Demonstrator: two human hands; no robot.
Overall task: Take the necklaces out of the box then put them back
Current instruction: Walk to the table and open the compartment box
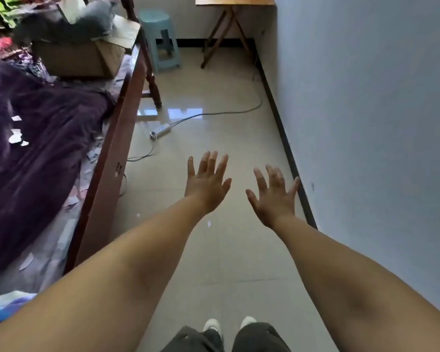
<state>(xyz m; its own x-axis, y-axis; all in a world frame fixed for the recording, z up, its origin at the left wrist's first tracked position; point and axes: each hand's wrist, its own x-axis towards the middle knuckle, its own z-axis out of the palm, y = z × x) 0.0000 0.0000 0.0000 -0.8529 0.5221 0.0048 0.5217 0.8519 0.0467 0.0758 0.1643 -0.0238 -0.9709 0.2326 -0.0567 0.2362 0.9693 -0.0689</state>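
Both my arms stretch forward over the tiled floor. My left hand (207,182) is held flat with the back up, fingers spread, and holds nothing. My right hand (273,195) is beside it, also spread and holding nothing. No necklace and no jewellery box can be seen. A cardboard box (79,55) with grey fluffy stuff on top stands on the bed at the far left; its contents are hidden.
A wooden-framed bed (117,138) with a purple blanket (36,138) runs along the left. A power strip (160,131) and its cable lie on the floor ahead. A pale green stool (160,39) and a folding wooden table (234,11) stand at the far end. A wall (366,123) is on the right.
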